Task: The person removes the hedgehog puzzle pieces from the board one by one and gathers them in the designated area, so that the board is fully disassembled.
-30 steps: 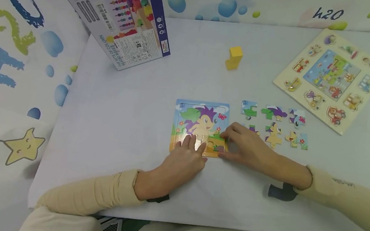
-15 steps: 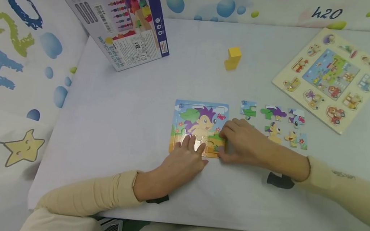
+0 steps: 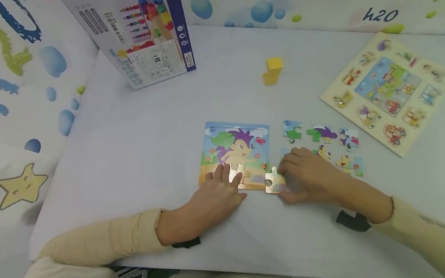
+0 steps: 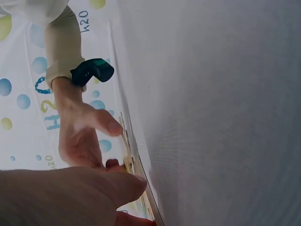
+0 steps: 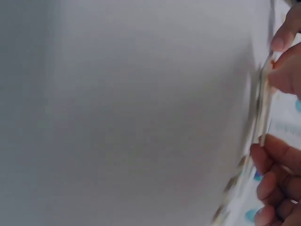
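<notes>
A square picture puzzle (image 3: 204, 155) with a purple-haired hedgehog lies flat on the white table. My left hand (image 3: 217, 202) rests its extended fingers on the lower part of the puzzle. At the puzzle's right edge, a jigsaw piece (image 3: 275, 184) shines with glare, so its picture is hard to read. My right hand (image 3: 313, 181) pinches this piece between thumb and fingers. In the right wrist view, the thumb and fingers (image 5: 277, 157) meet the thin edges of the piece. The left wrist view shows my left hand (image 4: 75, 195) close up, with the right hand beyond.
Several loose jigsaw pieces (image 3: 322, 133) lie right of the puzzle, some partly behind my right hand. A wooden peg puzzle board (image 3: 336, 84) lies at the back right. Two yellow blocks (image 3: 273, 65) stand at the back, and a toy box (image 3: 136, 40) at the back left.
My right hand has moved right, away from the puzzle's edge, and the shiny piece now shows in its grip. My left hand has stayed on the puzzle. The head view has shifted slightly.
</notes>
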